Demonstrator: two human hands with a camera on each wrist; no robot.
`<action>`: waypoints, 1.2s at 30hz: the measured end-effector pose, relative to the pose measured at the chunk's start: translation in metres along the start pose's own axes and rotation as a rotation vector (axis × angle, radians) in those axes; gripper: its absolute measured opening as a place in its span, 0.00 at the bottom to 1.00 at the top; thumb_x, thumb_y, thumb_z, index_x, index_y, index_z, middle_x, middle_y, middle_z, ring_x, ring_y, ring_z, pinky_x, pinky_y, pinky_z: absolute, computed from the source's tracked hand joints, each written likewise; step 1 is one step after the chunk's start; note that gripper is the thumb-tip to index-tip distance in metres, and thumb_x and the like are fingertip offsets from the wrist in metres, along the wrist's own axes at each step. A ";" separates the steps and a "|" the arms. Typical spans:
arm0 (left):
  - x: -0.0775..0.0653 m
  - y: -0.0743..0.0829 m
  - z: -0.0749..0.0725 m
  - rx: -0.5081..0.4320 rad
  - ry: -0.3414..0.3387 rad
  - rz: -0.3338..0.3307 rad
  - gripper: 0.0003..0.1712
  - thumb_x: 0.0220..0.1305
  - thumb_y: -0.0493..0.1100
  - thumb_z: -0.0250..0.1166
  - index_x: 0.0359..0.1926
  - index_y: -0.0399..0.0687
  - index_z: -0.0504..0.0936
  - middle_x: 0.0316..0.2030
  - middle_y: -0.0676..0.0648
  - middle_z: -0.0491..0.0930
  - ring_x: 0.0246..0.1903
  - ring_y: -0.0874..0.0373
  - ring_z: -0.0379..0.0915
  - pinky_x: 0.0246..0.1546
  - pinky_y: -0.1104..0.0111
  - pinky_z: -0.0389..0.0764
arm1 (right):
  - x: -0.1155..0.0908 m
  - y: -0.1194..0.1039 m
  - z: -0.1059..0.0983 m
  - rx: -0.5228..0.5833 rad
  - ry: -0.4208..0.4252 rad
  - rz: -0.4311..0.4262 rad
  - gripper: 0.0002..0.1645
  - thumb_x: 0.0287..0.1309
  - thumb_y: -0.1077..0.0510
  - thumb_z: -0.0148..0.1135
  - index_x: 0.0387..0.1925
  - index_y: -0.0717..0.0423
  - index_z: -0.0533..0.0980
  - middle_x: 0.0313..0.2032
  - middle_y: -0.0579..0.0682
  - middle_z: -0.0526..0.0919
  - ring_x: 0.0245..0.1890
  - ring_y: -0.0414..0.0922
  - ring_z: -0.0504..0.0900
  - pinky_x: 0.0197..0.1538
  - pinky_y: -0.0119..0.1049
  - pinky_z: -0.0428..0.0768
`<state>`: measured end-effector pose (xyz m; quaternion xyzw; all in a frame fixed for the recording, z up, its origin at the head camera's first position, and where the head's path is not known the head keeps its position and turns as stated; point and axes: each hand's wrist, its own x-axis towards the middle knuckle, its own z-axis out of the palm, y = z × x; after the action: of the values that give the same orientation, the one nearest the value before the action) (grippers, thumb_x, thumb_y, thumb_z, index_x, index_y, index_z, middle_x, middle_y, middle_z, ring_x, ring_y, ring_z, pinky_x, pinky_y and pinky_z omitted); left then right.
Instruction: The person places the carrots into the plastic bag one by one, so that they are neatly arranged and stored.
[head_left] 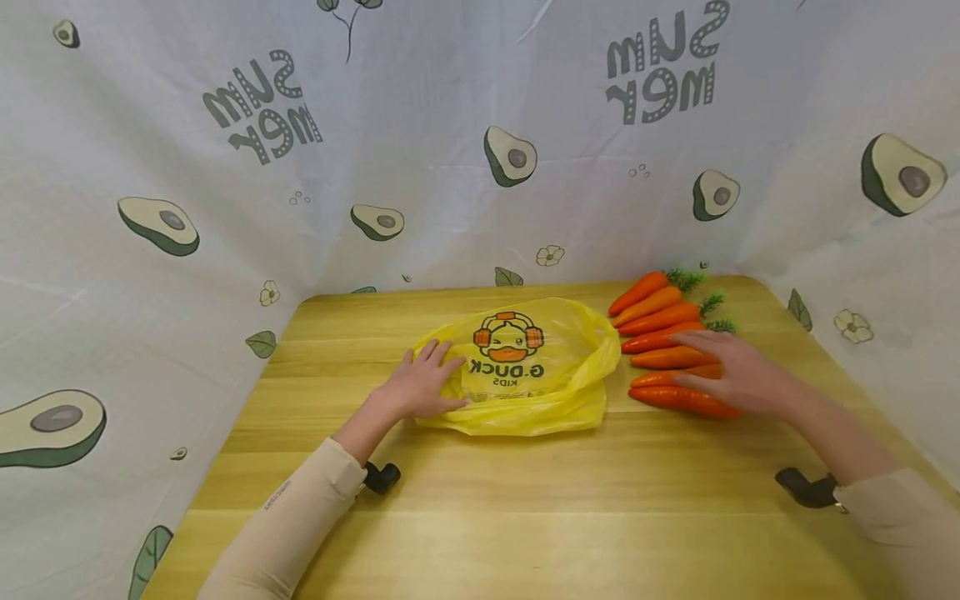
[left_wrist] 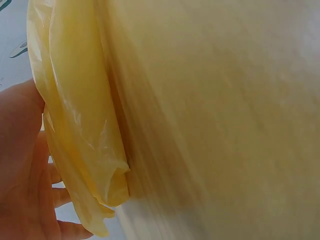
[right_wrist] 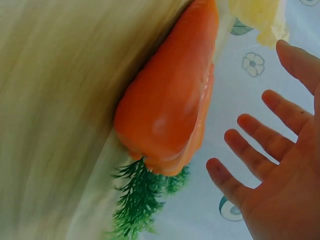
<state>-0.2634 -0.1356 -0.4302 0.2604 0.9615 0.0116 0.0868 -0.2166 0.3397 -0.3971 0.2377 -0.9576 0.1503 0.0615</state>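
A yellow plastic bag [head_left: 517,417] with a duck print lies flat in the middle of the wooden table. My left hand [head_left: 423,385] rests on its left end, fingers spread over the plastic. In the left wrist view the bag's folded edge [left_wrist: 85,110] runs alongside that hand's palm and fingers. Several orange carrots [head_left: 660,319] lie fanned in a row right of the bag, their green tops [right_wrist: 137,200] pointing away from it. Over the nearer carrots is my right hand [head_left: 738,371], its fingers extended and apart in the right wrist view, holding nothing.
The wooden table [head_left: 517,508] extends toward me in front of the bag. A white curtain [head_left: 442,125] with avocado prints and lettering hangs behind it and along both sides. Black wrist mounts [head_left: 806,487] stick out from under the sleeves.
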 end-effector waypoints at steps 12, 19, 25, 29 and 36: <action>0.003 0.005 -0.004 0.005 -0.058 -0.004 0.45 0.67 0.70 0.59 0.78 0.60 0.59 0.80 0.45 0.45 0.80 0.43 0.37 0.73 0.35 0.48 | -0.019 0.004 -0.002 -0.006 -0.057 0.030 0.34 0.57 0.39 0.71 0.60 0.54 0.79 0.57 0.58 0.83 0.57 0.64 0.76 0.53 0.64 0.73; 0.004 0.003 -0.001 0.010 -0.088 -0.012 0.45 0.67 0.69 0.59 0.79 0.61 0.57 0.80 0.45 0.45 0.80 0.43 0.36 0.72 0.35 0.49 | -0.029 0.003 -0.002 -0.010 -0.053 0.059 0.34 0.57 0.43 0.73 0.60 0.58 0.79 0.58 0.67 0.80 0.59 0.72 0.73 0.56 0.70 0.70; 0.006 0.002 0.002 0.012 -0.103 -0.008 0.45 0.68 0.69 0.58 0.79 0.61 0.56 0.80 0.44 0.46 0.80 0.43 0.37 0.71 0.34 0.52 | -0.034 0.005 0.004 -0.035 -0.043 0.026 0.31 0.55 0.46 0.75 0.57 0.56 0.81 0.55 0.66 0.81 0.54 0.67 0.79 0.52 0.65 0.75; 0.007 0.003 0.003 0.014 -0.124 -0.015 0.45 0.69 0.69 0.57 0.80 0.61 0.55 0.80 0.44 0.46 0.80 0.43 0.37 0.71 0.35 0.53 | -0.036 0.009 0.010 -0.038 -0.031 0.000 0.30 0.53 0.50 0.77 0.56 0.55 0.81 0.53 0.65 0.82 0.53 0.67 0.79 0.51 0.65 0.75; 0.008 0.004 0.004 0.031 -0.125 -0.019 0.45 0.69 0.68 0.57 0.80 0.61 0.54 0.80 0.44 0.47 0.79 0.42 0.39 0.70 0.35 0.57 | -0.037 0.016 0.019 -0.026 -0.043 -0.019 0.31 0.50 0.54 0.78 0.56 0.56 0.81 0.54 0.66 0.81 0.55 0.70 0.77 0.51 0.67 0.74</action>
<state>-0.2681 -0.1282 -0.4348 0.2527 0.9567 -0.0202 0.1429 -0.1920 0.3634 -0.4259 0.2492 -0.9583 0.1321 0.0455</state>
